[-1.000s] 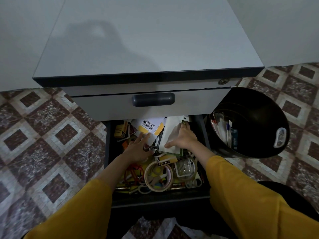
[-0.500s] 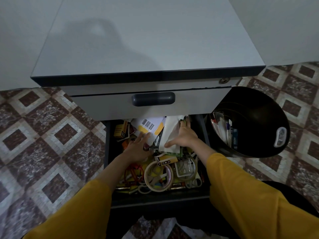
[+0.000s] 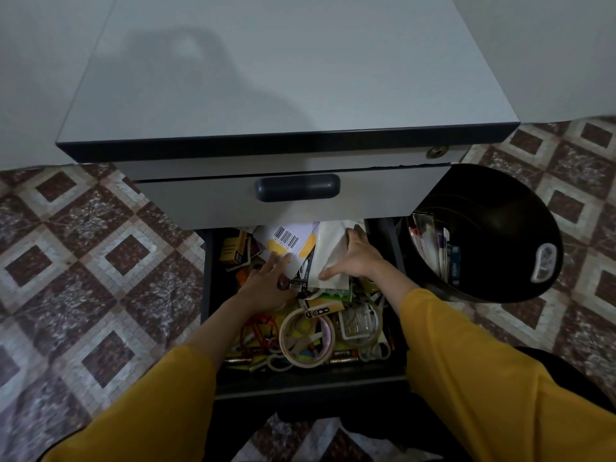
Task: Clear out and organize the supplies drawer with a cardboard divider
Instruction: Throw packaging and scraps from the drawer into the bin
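Barely started: drawer [image 3: 300,384] crammed, no divider seen. Toward 12 o'clock, right hand [image 3: 358,261] grips white packet [image 3: 330,248]; left hand [image 3: 266,285] flat on card [image 3: 301,243].

Light: dim, cool and even. Judging by the shadow, I place the source above and behind the camera.
Shadow: one soft head-and-shoulders shape on the cabinet top [image 3: 206,71], with blurred edges.
Drawer [image 3: 310,383]: the inside is the darkest zone, and I can barely separate the small items. The white packet [image 3: 330,251] is the palest patch there.
Bin [image 3: 493,208]: nearly black inside, with a faint sheen on the wall.
Distortion: wide-angle bowing, so the floor tiles [image 3: 83,261] stretch toward the corners.
Focus: the sleeves [image 3: 500,395] are soft at the bottom edge, and the dark areas show mild grain.
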